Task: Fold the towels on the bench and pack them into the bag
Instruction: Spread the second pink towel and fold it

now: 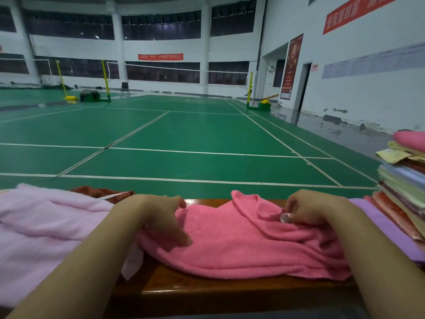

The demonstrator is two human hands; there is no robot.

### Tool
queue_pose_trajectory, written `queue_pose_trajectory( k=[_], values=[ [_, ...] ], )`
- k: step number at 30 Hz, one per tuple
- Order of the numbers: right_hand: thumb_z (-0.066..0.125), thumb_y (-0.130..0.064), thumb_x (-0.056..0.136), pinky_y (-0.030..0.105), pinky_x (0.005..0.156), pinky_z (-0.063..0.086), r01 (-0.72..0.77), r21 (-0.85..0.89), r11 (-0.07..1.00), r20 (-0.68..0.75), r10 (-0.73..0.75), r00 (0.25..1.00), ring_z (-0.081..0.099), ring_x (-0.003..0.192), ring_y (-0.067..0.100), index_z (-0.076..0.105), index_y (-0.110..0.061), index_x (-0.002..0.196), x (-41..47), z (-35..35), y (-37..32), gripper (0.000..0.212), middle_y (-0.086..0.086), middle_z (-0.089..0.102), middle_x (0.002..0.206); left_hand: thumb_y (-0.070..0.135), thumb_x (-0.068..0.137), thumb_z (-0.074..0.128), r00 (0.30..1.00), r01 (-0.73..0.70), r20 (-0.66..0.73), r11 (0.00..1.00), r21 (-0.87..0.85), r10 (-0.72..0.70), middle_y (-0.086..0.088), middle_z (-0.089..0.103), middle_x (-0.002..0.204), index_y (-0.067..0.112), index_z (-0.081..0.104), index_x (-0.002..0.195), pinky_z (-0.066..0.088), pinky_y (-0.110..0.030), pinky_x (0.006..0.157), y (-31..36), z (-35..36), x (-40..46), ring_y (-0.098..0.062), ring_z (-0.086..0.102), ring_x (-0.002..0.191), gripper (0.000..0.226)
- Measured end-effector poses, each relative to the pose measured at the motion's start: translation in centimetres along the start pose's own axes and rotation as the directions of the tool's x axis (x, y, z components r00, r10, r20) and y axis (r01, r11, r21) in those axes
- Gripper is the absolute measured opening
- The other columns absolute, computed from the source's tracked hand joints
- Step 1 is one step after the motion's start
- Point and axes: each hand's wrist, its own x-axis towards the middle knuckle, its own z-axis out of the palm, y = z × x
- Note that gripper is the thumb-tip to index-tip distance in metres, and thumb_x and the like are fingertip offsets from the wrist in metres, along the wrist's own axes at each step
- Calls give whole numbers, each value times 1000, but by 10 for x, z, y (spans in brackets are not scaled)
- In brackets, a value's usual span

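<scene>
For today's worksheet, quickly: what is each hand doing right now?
Left hand: open, fingers resting on the pink towel.
Right hand: fingers curled, pinching a fold of the pink towel.

Person, head view: left hand point(161, 217) and right hand point(310, 208), both bare. Forearms bare, no sleeves in view. Shiny rounded fingernail point(285, 218) on right hand.

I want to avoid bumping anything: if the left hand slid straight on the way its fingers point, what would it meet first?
The left hand points rightward across the pink towel, so it would likely meet that towel's raised fold near the right hand first; depth is uncertain.
</scene>
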Motion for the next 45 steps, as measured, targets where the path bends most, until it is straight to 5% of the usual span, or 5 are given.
queue_pose_trajectory(
  k=[11,21,26,38,45],
  values=[
    [62,-61,89,36,79,53,-198,170,965,-257,237,937,67,90,31,66,-11,81,0,-11,6,50,12,71,93,44,90,68,880,-72,-474,995,-65,33,-2,65,84,17,63,74,37,-31,67,13,26,22,-24,57,80,31],
    [63,-18,92,41,99,47,-42,160,986,-485,115,867,58,119,29,59,-22,124,3,-4,-6,32,7,57,134,27,79,77,829,-128,-558,960,-247,-33,15,63,83,30,53,82,51,-31,71,13,16,20,-18,64,81,25],
    [60,-37,97,30,104,45,244,107,964,-24,-242,970,61,116,10,68,-35,117,-1,13,-34,22,-12,66,127,32,88,72,893,-193,-445,951,-241,69,0,47,119,27,56,111,52,-34,89,31,16,11,-21,64,84,28],
    [38,-44,102,47,115,38,-147,-164,976,111,166,980,45,138,30,27,-8,157,27,35,-35,66,9,29,164,56,100,44,967,-203,-159,979,3,201,-6,43,155,20,37,152,32,-37,116,60,31,2,-24,42,141,64],
    [58,-33,96,37,90,54,239,-81,968,-206,-251,946,67,101,20,72,-23,113,-11,1,-66,24,-1,73,115,39,104,50,849,-303,-430,950,83,308,-8,62,130,18,65,129,40,-29,97,50,17,-6,-26,56,119,36]
  ],
)
